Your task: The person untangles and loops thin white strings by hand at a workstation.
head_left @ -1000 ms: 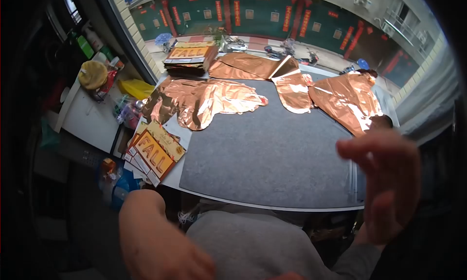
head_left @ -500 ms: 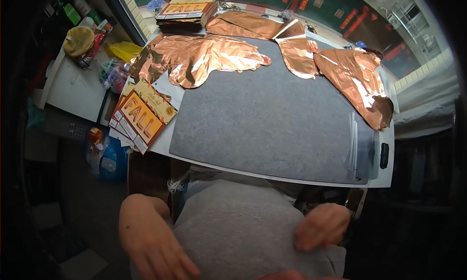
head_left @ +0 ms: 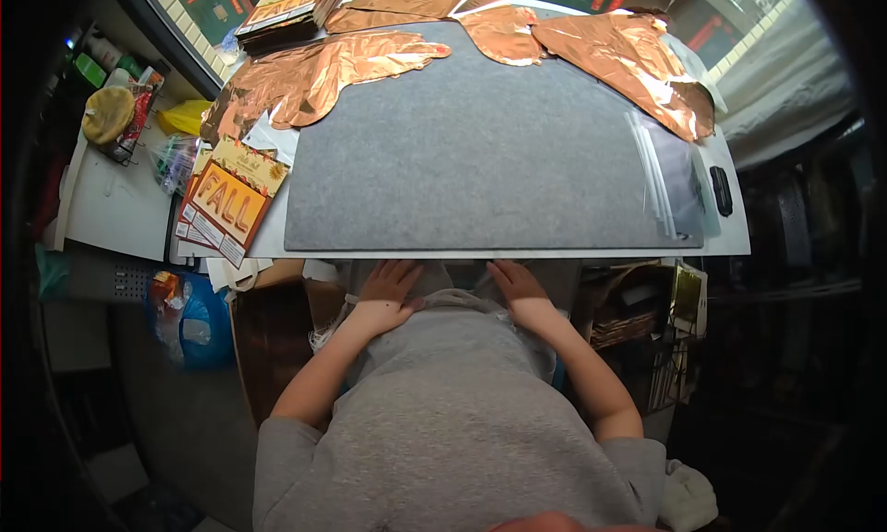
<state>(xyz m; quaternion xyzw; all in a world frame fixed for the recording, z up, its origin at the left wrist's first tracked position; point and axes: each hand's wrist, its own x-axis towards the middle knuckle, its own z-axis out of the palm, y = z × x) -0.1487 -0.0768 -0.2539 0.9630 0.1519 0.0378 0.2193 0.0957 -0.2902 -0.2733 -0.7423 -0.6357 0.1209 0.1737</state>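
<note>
My left hand (head_left: pixel 390 290) lies flat on my lap just below the table's front edge, fingers stretched out. Opposite it, my right hand (head_left: pixel 517 287) rests the same way, palm down. Neither holds anything that shows. Pale, sheer fabric or plastic (head_left: pixel 453 296) spreads over my lap between them. Above the hands, a grey mat (head_left: pixel 462 162) covers most of the white table. Copper-coloured foil balloons lie flat along its far side: one at the left (head_left: pixel 314 74), one in the middle (head_left: pixel 504 33), one at the right (head_left: pixel 637 65).
Printed FALL cards (head_left: pixel 229 199) fan out at the table's left, and a thick stack of them (head_left: pixel 288 14) stands at the back. Clear plastic sleeves (head_left: pixel 670 176) lie at the mat's right, beside a black object (head_left: pixel 722 192). A blue bag (head_left: pixel 199 324) sits on the floor at left.
Both hands have moved forward from beside my torso to my lap near the table edge, and now lie flat. The view has tilted down; the items on the table look unmoved.
</note>
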